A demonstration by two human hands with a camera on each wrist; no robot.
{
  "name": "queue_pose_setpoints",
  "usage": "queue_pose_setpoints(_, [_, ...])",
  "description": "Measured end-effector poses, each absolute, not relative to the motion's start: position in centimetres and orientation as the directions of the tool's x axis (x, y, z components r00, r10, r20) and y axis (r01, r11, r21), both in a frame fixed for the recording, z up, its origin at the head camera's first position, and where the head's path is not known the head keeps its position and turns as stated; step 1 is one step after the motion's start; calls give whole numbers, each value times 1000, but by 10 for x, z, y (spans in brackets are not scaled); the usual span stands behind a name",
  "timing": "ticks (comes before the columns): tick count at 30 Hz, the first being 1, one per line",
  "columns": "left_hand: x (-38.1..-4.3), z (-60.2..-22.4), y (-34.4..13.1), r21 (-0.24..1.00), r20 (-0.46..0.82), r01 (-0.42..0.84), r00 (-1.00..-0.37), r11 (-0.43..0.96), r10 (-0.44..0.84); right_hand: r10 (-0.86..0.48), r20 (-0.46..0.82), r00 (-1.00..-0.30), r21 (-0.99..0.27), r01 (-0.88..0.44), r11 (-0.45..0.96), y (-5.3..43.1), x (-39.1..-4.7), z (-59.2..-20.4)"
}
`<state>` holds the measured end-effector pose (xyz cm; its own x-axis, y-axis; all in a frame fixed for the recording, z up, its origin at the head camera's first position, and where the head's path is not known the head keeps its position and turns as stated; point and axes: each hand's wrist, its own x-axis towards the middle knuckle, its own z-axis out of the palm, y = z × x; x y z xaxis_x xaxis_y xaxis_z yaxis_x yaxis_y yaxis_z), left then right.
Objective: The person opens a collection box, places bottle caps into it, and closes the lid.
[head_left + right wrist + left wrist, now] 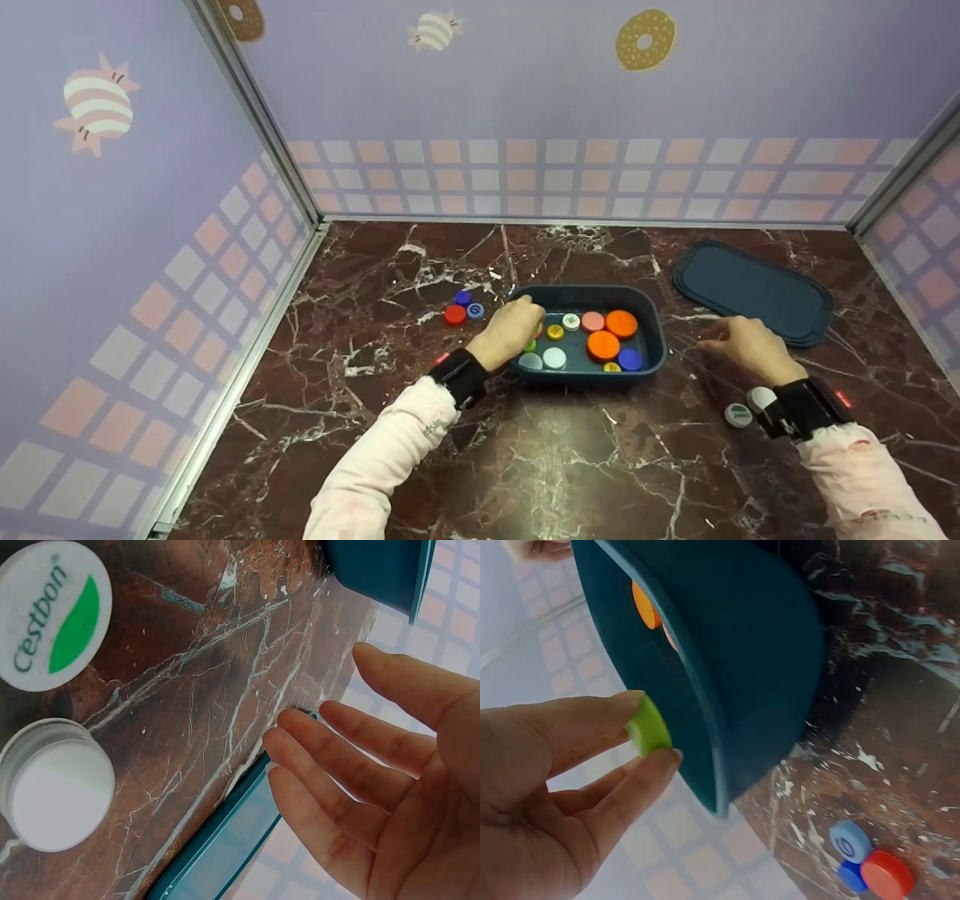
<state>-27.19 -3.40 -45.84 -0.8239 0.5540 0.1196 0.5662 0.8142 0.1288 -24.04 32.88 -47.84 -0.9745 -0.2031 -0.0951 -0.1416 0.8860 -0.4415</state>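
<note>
Thumb and fingertips of my left hand [511, 328] pinch a light green bottle cap [649, 726] at the left end of a dark teal box [651, 322]. Inside the box lie several caps, among them two orange caps [621, 325], a white cap [554, 358] and a blue cap [630, 360]. My right hand [750, 348] is over the table to the right of the box, fingers relaxed and parted, holding nothing. Close to its wrist are a white cap with green print [54, 615] and a plain white cap [63, 793].
Left of the box, a red cap [455, 315], a light blue cap [475, 310] and a dark blue cap [463, 298] sit together on the marbled table [570, 480]. A flat teal lid [757, 292] lies at the back right. Patterned panels [495, 90] enclose the back and sides.
</note>
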Motion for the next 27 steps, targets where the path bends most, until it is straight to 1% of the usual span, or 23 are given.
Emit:
queue_pose_setpoints(7, [-279,-460,-18,101,27,562,-826,821,562,-204,-100,-974,-458,-137,878,329,-236,-477])
queue_pose_setpoints(14, [-288,-467,-4,103,-19,573,-816,813,577,-185,-146,-972,-450,-102,887,329,-233,-479])
queue_pose_setpoints(22, [-298,-469,3,107,-116,528,-835,843,538,-196,-112,-974,-438,-129,890,331,-228,-481])
queue_pose_setpoints(27, [-302,-470,6,97,-165,505,-841,857,515,-188,-127,-974,-436,-115,893,334,-227,-485])
